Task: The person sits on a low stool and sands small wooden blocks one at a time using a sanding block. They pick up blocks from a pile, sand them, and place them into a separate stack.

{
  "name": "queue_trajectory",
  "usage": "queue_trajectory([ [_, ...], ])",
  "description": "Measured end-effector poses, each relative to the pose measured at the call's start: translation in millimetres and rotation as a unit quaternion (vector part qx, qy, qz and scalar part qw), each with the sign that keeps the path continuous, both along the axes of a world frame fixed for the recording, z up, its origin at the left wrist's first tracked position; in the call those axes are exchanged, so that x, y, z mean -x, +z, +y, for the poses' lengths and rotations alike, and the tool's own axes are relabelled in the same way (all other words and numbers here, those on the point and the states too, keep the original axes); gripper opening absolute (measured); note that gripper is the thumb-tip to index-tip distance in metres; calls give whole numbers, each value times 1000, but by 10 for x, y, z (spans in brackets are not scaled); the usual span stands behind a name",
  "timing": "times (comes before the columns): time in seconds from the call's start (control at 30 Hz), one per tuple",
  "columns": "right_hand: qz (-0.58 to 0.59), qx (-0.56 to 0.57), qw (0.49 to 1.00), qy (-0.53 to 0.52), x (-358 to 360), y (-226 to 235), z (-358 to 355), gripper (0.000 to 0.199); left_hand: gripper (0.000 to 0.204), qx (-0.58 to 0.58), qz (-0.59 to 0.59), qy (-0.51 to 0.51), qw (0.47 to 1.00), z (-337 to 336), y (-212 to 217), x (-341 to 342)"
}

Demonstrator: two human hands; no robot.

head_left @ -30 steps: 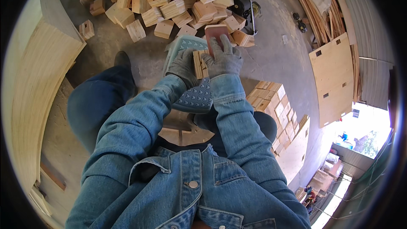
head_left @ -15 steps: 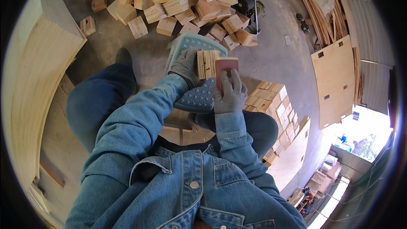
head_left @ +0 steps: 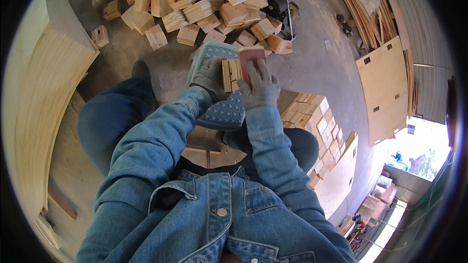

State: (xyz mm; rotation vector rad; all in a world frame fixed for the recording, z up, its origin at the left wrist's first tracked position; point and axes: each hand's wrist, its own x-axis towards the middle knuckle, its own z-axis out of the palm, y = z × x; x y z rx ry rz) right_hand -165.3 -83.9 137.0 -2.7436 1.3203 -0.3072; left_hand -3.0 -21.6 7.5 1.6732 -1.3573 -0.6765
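The left hand (head_left: 210,79) grips the wooden block (head_left: 231,74) to steady it; the right hand (head_left: 260,89) presses a reddish sanding pad (head_left: 251,58) flat against it.

Both gloves, on the left hand (head_left: 210,79) and right hand (head_left: 260,86), are grey. The wood block (head_left: 232,74) is pale tan with striped layered edges; the sanding pad (head_left: 252,57) is reddish-brown. The cushion (head_left: 225,112) is teal with small white marks. The jacket (head_left: 204,204) is blue denim.
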Motion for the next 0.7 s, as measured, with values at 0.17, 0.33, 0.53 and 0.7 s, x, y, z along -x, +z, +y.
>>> queue_trajectory([
  [0.17, -51, 29, 997, 48, 538, -70, 549, 60, 89, 60, -64, 42, 995, 0, 141, 61],
  [0.33, -58, 41, 996, 56, 267, -13, 417, 55, 88, 24, -31, 34, 999, 21, 6, 6],
  [0.53, 5, -3, 1000, 14, -369, 1, -305, 58, 83, 5, -56, 46, 997, -52, 40, 90],
  [0.7, 29, -30, 999, -1, -452, 48, -310, 60, 82, 11, -37, 36, 999, -19, -40, 47],
])
